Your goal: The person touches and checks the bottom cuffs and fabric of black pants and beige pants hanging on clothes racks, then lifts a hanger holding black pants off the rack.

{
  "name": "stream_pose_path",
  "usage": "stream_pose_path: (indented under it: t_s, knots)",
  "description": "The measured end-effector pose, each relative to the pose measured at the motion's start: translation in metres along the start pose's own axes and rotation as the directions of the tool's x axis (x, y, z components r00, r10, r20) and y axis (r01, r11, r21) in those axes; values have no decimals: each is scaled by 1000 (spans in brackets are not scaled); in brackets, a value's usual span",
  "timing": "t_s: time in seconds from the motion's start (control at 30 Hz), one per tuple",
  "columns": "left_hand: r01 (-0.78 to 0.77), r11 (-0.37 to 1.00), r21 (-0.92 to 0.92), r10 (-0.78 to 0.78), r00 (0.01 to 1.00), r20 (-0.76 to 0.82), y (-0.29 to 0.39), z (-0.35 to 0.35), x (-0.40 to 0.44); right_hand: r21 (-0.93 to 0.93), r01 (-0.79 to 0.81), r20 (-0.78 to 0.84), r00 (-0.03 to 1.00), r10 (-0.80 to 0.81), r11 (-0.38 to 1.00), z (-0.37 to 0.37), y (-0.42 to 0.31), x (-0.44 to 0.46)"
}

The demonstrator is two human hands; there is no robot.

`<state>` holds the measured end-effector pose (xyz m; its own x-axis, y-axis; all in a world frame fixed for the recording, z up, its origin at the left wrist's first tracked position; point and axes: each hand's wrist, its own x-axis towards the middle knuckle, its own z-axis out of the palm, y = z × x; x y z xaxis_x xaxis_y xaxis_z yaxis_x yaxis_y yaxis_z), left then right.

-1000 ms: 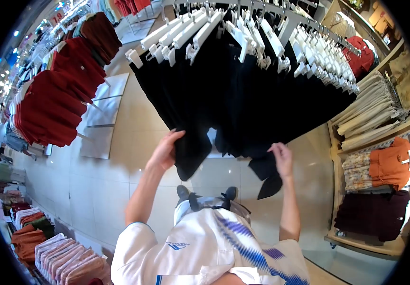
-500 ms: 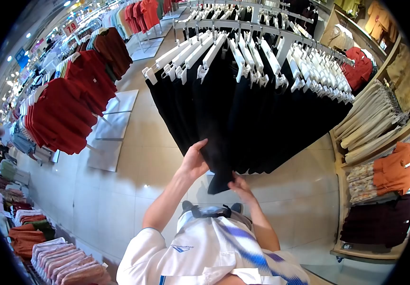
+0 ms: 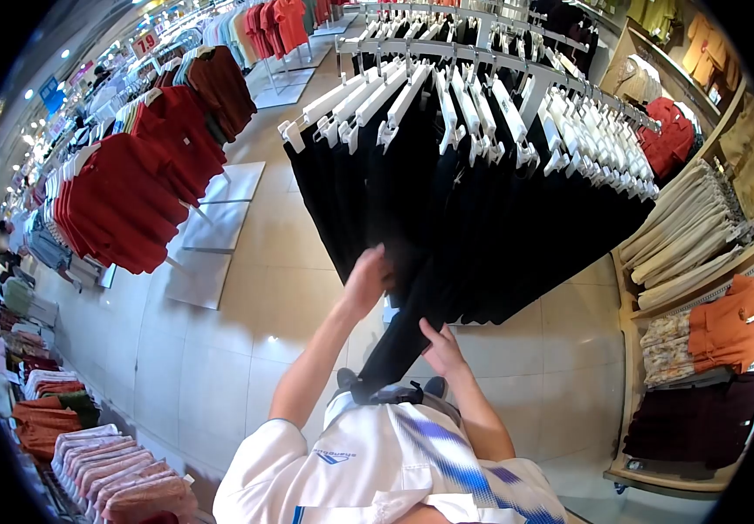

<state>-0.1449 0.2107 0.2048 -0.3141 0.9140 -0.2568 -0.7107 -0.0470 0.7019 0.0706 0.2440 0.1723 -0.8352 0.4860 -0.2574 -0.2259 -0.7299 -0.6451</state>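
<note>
Black trousers (image 3: 403,336) hang from white clip hangers on a metal rack in front of me, and one leg slants down toward my waist. My left hand (image 3: 368,281) is at the left side of this leg, fingers curled against the black cloth; its fingertips are partly lost in dark fabric and blur. Lower down, my right hand (image 3: 444,349) grips the leg's right edge, thumb on the near side and the other fingers partly hidden. Several more black garments (image 3: 516,236) hang close together behind and to the right.
White clip hangers (image 3: 599,140) crowd the rack's metal bar (image 3: 516,65). Red tops (image 3: 119,201) hang on a rack at left, above white base panels (image 3: 211,236). Wooden shelving (image 3: 626,349) with folded and hanging clothes stands at right. Pink folded garments (image 3: 123,476) lie at lower left.
The trouser leg has come down and toward my body, its lower end now near my waist. My left hand's fingers have curled in more. My right hand sits along the leg, above its end.
</note>
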Motion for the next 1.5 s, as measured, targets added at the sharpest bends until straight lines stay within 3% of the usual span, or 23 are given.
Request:
stream_pose_path:
  t_s: [0.07,0.13,0.17,0.23,0.3,0.37,0.47,0.63,0.7,0.73,0.77,0.8,0.83,0.87,0.93,0.97,1.0,1.07,1.13,1.17,1.3,1.37,1.5]
  knots:
    - [-82,948,307,93,995,-21,-19,6,-31,219,20,-28,999,-15,976,12,-16,-1]
    - [36,929,368,-63,996,60,-31,1,-67,271,18,-44,999,-6,963,21,-28,-1]
    - [81,839,538,-118,992,35,-34,-7,-84,296,22,-32,999,-13,955,23,-33,1]
    - [17,793,609,-65,996,58,-61,-34,-114,339,36,-76,997,-10,940,18,-31,4]
    - [-46,743,667,-9,997,79,-61,-32,-127,322,75,-102,994,-44,944,18,-32,8]
    - [31,687,726,-89,995,42,-37,1,-141,277,122,-142,986,-85,953,17,-34,13]
    - [116,759,641,-75,993,-91,-31,5,-145,238,162,-136,982,-132,958,9,-43,24]
    - [114,757,644,-78,993,-85,-20,5,-147,255,18,-125,992,14,967,4,-46,35]
    - [53,899,435,1,992,-123,-18,22,-143,175,-83,-154,982,110,981,0,-34,41]
    - [53,901,431,5,991,-132,-20,22,-138,173,-93,-150,981,119,981,-6,-24,41]
    - [-13,891,455,65,993,-100,-24,19,-131,-120,-164,-165,976,144,979,-14,-12,39]
    - [-79,876,477,125,990,-65,-27,20,-124,-401,-222,-184,970,159,889,-7,-10,37]
    - [-155,876,456,201,978,-54,-29,24,-117,-404,-226,-182,969,165,887,-3,-13,35]
    - [-156,878,453,204,977,-59,-30,24,-113,-673,-107,-155,988,1,732,1,-18,29]
    - [-145,812,565,229,970,-79,-30,22,-107,-977,93,40,964,-262,192,26,-36,11]
    - [-141,814,564,226,971,-83,-28,24,-105,-935,238,143,931,-337,262,34,-42,8]
    - [-127,824,552,208,974,-86,-24,31,-105,-936,233,137,932,-334,265,47,-49,4]
    - [-108,835,539,181,980,-83,-25,34,-102,-858,483,406,847,-343,176,77,-59,-2]
    - [-250,734,631,350,936,-37,-28,34,-96,-867,481,420,846,-329,129,84,-53,-3]
    - [-182,783,595,287,954,-86,-27,32,-97,-862,493,433,837,-335,118,81,-48,1]
    - [-169,772,613,314,940,-135,-27,23,-97,-864,500,454,822,-344,54,78,-37,4]
    - [-206,517,831,409,912,-28,-26,19,-98,-866,499,465,809,-360,3,74,-32,6]
    - [-262,463,847,366,927,87,-10,32,-106,-869,488,411,806,-427,86,75,-39,8]
